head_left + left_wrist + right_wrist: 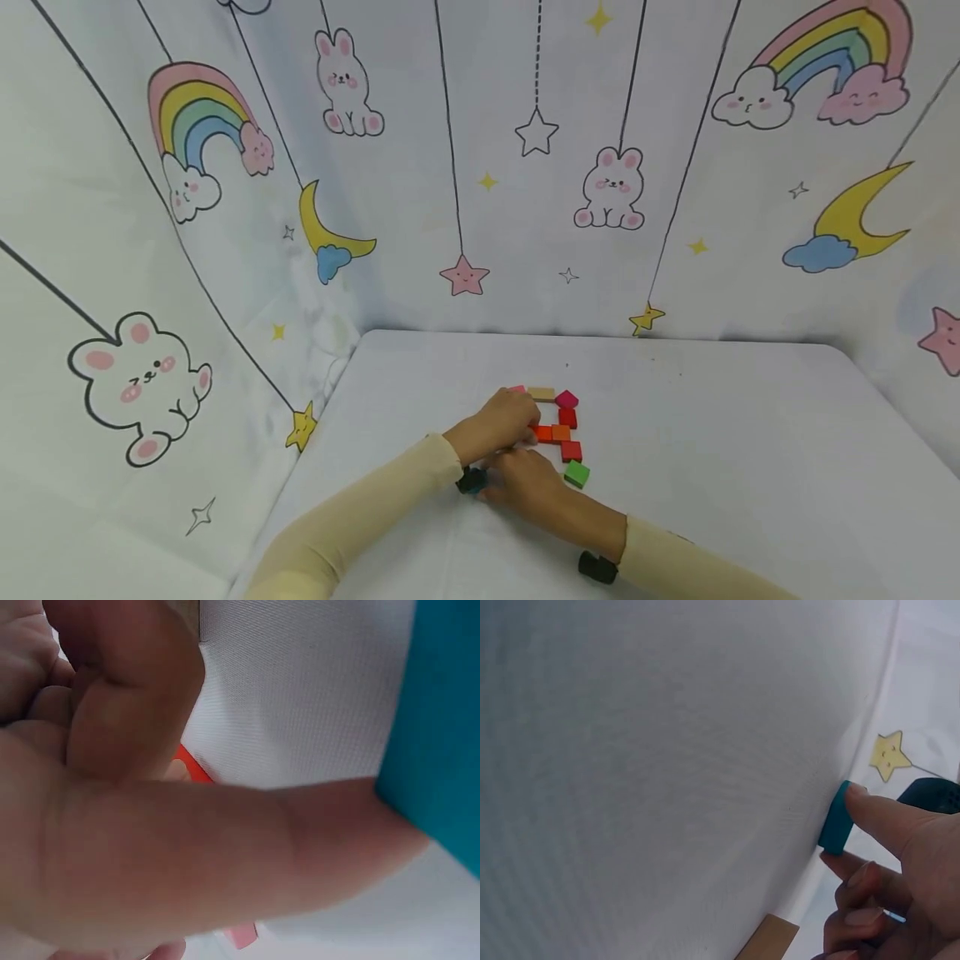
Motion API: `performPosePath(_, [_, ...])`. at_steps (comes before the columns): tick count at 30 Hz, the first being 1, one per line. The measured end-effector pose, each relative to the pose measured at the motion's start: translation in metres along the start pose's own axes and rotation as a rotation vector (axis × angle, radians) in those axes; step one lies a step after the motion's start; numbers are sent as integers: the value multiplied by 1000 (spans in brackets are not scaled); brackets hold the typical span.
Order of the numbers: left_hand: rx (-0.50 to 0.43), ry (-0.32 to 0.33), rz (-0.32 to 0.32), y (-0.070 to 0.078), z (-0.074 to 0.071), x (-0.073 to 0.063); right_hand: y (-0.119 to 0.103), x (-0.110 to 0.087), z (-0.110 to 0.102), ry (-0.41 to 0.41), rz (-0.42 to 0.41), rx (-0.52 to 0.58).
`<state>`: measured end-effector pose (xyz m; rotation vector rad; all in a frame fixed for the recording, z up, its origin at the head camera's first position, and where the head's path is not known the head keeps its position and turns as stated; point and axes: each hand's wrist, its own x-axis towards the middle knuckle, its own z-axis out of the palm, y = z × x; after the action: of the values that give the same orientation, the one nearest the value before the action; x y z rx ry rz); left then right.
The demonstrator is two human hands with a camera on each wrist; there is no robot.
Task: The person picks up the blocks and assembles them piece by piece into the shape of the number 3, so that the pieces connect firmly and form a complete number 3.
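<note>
My right hand [528, 483] pinches a small teal block [837, 817] between thumb and forefinger, its other fingers curled. Close up in the left wrist view, the teal block [442, 727] fills the right edge, and a large finger meets it. My left hand [501, 425] reaches over the left side of a block layout, with its fingertips mostly hidden. Beside those fingers lie a pink block [517, 388], a tan block [542, 394] and a red-orange block [543, 433]. Whether the left hand grips any of them is unclear.
Right of the left hand are a magenta pentagon [566, 400], a red block [567, 418], an orange block [561, 433], another red block [572, 452] and a tilted green block [577, 474]. They lie on a white tabletop [712, 467] backed by a cartoon-printed cloth [510, 217].
</note>
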<state>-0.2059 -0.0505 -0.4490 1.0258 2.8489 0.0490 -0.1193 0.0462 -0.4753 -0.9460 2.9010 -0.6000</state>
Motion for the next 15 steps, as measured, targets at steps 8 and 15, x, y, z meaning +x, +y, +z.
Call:
performPosePath(8, [-22,0,-9,0,2,2,4,0,0,0,2,-4])
performPosePath(15, [-70,-1,-12,0,0,0,13,-3,-2,-11,16,14])
